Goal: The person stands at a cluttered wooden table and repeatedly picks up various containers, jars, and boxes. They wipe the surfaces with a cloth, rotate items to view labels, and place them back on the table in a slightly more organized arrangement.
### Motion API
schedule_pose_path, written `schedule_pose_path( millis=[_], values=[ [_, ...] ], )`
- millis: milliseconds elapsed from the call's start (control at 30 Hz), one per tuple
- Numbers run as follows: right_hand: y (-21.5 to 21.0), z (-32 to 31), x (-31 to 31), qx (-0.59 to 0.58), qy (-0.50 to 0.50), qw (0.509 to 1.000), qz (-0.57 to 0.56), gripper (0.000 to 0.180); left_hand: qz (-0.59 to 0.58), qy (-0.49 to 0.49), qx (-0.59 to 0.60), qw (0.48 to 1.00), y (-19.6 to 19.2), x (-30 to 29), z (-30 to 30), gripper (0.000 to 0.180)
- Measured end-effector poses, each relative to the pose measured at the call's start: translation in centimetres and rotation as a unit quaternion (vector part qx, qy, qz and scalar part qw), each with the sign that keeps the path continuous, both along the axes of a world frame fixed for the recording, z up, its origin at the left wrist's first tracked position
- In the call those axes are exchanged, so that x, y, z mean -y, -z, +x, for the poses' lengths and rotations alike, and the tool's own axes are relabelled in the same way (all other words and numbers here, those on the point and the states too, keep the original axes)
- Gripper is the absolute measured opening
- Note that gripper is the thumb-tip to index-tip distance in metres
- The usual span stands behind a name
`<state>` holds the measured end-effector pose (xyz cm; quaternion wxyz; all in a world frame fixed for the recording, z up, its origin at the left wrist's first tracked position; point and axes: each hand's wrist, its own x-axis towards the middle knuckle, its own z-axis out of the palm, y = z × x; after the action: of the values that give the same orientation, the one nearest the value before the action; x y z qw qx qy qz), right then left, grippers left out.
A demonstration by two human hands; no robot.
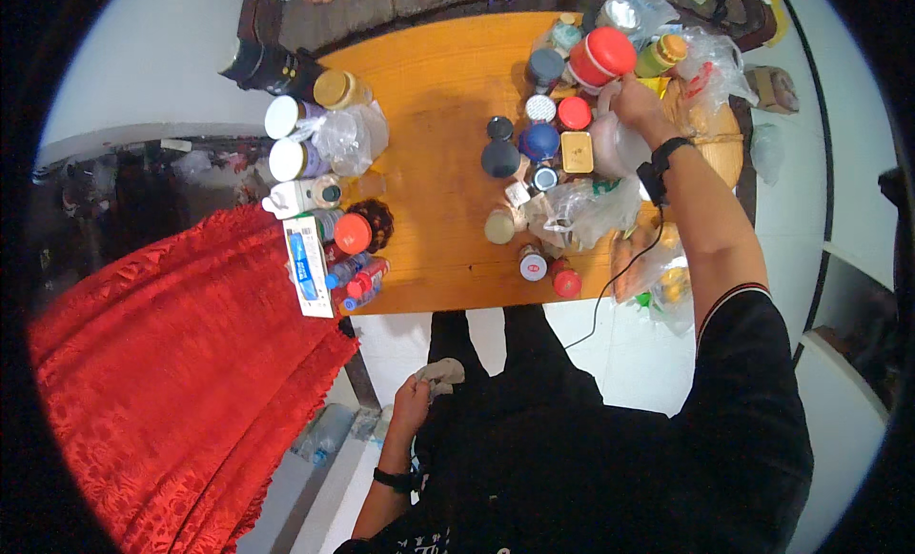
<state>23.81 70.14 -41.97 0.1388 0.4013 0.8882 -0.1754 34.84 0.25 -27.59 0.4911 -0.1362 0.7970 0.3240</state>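
My right hand (pixel 637 101) reaches over the far right of the orange wooden table (pixel 438 125) and grips a clear plastic bag (pixel 615 144) just below a large jar with a red lid (pixel 602 57). A black band sits on that wrist, with a thin cable hanging from it. My left hand (pixel 417 392) is low beside my leg, closed around a crumpled beige cloth (pixel 440 372). Several jars and tins with blue, red, black and gold lids (pixel 543 140) crowd the table next to the bag.
On the table's left edge stand white-lidded tubs (pixel 283 118), a gold-lidded jar (pixel 335 89), an orange-lidded jar (pixel 353 233), small bottles and a white-and-blue box (pixel 307 266). A red patterned cloth (pixel 172 363) covers the lower left. More plastic bags (pixel 710 63) lie at the far right.
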Motion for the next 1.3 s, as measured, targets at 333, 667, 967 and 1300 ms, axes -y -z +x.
schedule_pose_path(
  millis=[333,667,967,1300],
  values=[
    [-5.1,1.8,0.1,0.019,-0.116,0.992,0.043,0.043,0.049,0.030,-0.012,0.998,1.9,-0.9,0.1,0.040],
    [-11.3,4.6,0.4,-0.062,-0.158,0.981,0.092,0.042,0.146,-0.010,0.028,0.989,0.7,-2.3,-2.0,0.039],
    [-23.8,6.3,3.0,-0.038,-0.175,0.978,0.106,0.046,0.106,0.122,-0.079,0.984,-1.0,-3.3,-4.5,0.033],
    [-38.0,6.7,13.7,-0.035,-0.195,0.977,0.080,0.046,0.231,0.278,-0.332,0.871,-8.6,-11.5,-13.8,0.033]
  ],
)
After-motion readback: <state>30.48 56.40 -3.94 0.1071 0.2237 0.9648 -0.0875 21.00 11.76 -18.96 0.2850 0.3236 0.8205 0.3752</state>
